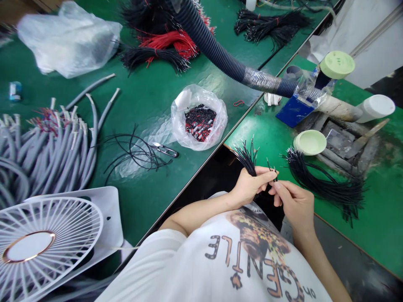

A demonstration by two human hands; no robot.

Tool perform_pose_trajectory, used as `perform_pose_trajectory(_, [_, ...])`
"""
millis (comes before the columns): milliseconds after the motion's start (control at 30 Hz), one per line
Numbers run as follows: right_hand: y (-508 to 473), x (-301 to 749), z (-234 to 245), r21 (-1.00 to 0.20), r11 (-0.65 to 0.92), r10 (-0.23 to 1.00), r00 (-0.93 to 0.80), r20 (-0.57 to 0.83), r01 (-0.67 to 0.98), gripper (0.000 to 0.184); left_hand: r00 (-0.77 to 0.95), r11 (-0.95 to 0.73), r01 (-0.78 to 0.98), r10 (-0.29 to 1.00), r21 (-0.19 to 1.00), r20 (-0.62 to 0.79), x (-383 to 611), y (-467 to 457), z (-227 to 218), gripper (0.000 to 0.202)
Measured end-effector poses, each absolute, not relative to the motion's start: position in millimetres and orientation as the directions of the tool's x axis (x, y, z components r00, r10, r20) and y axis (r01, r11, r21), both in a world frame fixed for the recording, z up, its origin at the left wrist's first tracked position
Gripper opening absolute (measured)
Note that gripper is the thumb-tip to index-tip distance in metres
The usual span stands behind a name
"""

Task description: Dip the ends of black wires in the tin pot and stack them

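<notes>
My left hand [252, 183] is closed round a bundle of thin black wires [247, 158] whose stripped, silvery ends fan out above the fist. Between its thumb and forefinger a few single wire ends [272, 170] stick up. Close against it, my right hand [294, 201] pinches at these same black wires with thumb and forefinger. Both hands are in front of my shirt, over the gap between two green tables. On the right table lies another bundle of black wires [327, 180], its tips toward the solder area.
A ribbed hose [220, 50] arches across to a blue box [294, 110]. Pale green lids [310, 142] stand near a grimy tray. A plastic bag of small parts [199, 119], snips [166, 149], grey cables [56, 151] and a white fan [50, 239] occupy the left table.
</notes>
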State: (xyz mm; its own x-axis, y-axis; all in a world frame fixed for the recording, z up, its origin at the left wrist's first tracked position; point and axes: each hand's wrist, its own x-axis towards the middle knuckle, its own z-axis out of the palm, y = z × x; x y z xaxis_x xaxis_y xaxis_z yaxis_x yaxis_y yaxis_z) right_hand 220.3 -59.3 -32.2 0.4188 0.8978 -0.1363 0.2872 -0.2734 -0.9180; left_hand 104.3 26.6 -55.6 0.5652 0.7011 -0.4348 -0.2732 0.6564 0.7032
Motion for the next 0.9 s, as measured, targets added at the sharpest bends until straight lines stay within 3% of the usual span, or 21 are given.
perform_pose_trajectory(267, [-63.2,221.4,-35.9,-0.945,-0.274,0.886,0.429,-0.177,0.176,0.020,0.563,0.650,-0.306,0.713,0.696,-0.418,103.3,24.9,-54.6,0.039])
perform_pose_trajectory(900, [-62.7,223.3,-35.8,-0.922,-0.266,0.887,0.446,-0.120,0.280,0.026,0.587,0.657,-0.304,0.699,0.690,-0.408,104.5,24.5,-57.3,0.039])
